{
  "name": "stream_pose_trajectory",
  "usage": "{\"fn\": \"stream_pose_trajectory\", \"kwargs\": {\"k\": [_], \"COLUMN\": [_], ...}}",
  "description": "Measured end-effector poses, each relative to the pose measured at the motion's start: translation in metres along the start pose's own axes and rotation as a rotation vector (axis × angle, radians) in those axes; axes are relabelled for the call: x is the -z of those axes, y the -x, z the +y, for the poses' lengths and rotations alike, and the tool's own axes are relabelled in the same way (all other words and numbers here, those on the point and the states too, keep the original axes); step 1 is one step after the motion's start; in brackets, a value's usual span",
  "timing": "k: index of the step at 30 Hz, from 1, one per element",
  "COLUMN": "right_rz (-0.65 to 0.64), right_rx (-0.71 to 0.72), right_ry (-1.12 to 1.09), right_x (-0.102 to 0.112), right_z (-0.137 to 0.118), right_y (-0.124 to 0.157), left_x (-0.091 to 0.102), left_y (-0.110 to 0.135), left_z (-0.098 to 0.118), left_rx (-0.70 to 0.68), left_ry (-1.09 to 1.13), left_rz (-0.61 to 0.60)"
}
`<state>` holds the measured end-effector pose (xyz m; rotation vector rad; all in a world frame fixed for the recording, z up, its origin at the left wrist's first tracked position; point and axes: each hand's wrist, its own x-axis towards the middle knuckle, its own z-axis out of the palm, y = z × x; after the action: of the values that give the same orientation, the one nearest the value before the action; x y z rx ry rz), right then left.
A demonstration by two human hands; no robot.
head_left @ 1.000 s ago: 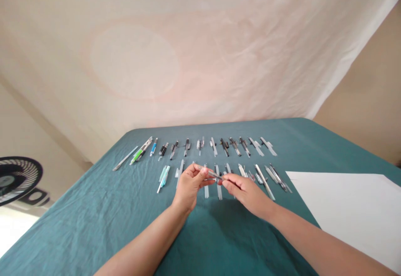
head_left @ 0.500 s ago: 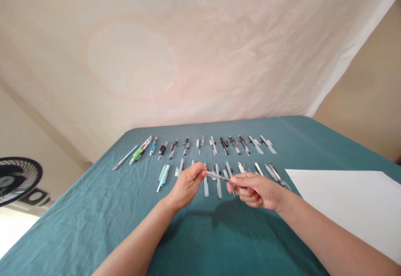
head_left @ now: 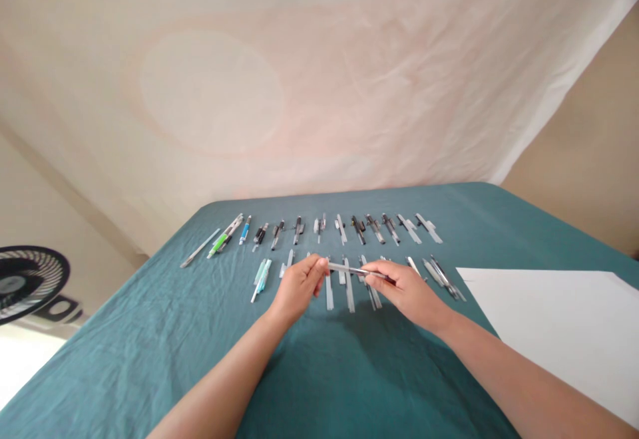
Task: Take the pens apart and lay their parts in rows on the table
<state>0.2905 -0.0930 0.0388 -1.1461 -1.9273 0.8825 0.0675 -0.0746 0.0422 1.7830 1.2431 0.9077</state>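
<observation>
My left hand (head_left: pixel 298 285) pinches the left end of a thin clear pen (head_left: pixel 349 269), held a little above the teal tablecloth (head_left: pixel 349 372). The pen's other end sits in the closed fingers of my right hand (head_left: pixel 407 291). Both hands hover over the near row of pens and pen parts (head_left: pixel 349 289). A far row of several pens (head_left: pixel 319 227) lies beyond them, with a green pen (head_left: pixel 218 244) and a blue one (head_left: pixel 244 231) at its left.
A white sheet of paper (head_left: pixel 554 326) lies on the cloth at the right. A black fan (head_left: pixel 24 283) stands off the table at the left. A pale draped cloth (head_left: pixel 279 86) hangs behind the table.
My right hand has drawn back to the right along the pen, so more of its length shows between the two hands. The left hand has stayed almost in place.
</observation>
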Motion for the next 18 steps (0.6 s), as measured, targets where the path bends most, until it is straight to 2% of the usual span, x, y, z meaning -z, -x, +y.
{"fn": "stream_pose_trajectory", "kwargs": {"k": [6,12,14,18], "right_rz": [-0.067,-0.065,-0.070,-0.076], "right_rx": [-0.111,-0.073,-0.073,-0.094], "right_ry": [-0.089,-0.082,-0.100,-0.080], "right_x": [0.0014,-0.0037,-0.0059,-0.0076], "right_z": [-0.0001,0.0022,0.0054,0.0093], "right_y": [0.0014,0.0011,0.0013,0.0020], "left_x": [0.0033,0.0024,0.0017,0.0001], "left_y": [0.0027,0.0026,0.0019,0.0010], "left_z": [0.0093,0.0038,0.0018,0.0022], "left_rx": [-0.153,-0.085,-0.062,-0.071], "left_ry": [-0.156,-0.245,-0.203,0.045], "left_rz": [0.025,0.012,0.009,-0.009]}}
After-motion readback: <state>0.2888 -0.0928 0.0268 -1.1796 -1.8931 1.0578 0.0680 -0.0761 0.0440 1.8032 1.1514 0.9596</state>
